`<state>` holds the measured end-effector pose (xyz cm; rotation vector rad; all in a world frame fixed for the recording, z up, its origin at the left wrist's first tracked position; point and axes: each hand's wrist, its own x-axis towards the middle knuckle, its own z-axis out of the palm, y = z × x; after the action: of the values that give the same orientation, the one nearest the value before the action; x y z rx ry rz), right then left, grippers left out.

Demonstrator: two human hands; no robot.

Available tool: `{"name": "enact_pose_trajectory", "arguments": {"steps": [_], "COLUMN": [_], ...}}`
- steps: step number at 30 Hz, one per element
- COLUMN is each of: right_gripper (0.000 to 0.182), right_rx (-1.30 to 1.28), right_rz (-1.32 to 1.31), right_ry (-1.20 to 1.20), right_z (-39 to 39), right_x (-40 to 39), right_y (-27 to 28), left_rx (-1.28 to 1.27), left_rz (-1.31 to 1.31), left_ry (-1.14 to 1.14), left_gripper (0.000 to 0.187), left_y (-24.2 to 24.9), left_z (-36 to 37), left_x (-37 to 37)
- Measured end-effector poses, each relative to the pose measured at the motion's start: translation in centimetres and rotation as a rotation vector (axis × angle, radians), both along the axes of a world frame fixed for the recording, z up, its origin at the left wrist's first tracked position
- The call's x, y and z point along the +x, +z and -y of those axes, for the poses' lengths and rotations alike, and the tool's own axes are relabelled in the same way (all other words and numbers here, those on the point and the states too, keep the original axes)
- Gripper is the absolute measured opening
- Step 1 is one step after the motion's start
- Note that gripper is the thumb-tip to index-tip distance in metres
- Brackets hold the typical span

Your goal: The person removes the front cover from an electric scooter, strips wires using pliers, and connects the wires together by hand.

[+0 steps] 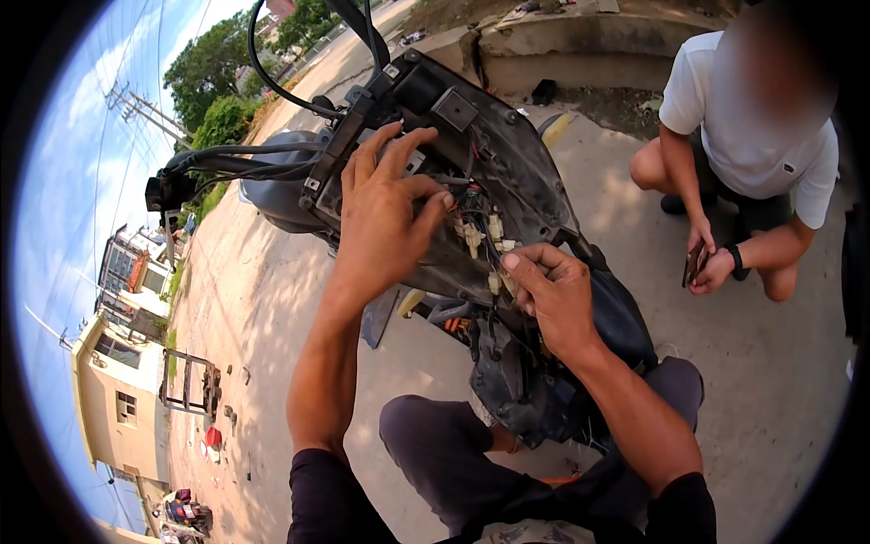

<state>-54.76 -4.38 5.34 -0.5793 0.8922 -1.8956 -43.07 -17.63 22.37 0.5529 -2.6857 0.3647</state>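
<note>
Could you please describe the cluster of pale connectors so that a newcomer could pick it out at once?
Start from the dark motorbike in the middle of the view. Between the left hand and the right hand, in its exposed front, sit the pale connectors, bunched together. Their cream colour sets them apart from the dark parts around them.

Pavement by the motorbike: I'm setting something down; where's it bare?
Bare pavement lies between the motorbike and the crouching person, and between that person and the worker's right knee. Crowded: the white plugs between left hand and right hand.
</note>
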Motion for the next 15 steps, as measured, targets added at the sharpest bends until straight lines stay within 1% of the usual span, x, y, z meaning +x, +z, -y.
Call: {"name": "enact_pose_trajectory", "arguments": {"steps": [5,8,15], "right_gripper": [0.022,0.020,0.028], "right_rx": [-0.016,-0.033,-0.044], "right_rz": [0.135,0.206,0.399], "right_ry": [0.063,0.144,0.290], "right_z": [1.3,2.4,3.0], "right_x": [0.4,0.7,0.6], "right_y": [0.7,1.3,3.2], "left_rx": [0.012,0.004,-0.021], "left_rz": [0.015,0.015,0.001], "left_ry": [0.003,-0.004,-0.025], "left_gripper": [0.011,0.010,0.011], "left_y": [0.1,-0.1,-0.3], "left_z": [-0.2,-0.2,-0.2], "left_x": [0.0,-0.1,0.0]}}
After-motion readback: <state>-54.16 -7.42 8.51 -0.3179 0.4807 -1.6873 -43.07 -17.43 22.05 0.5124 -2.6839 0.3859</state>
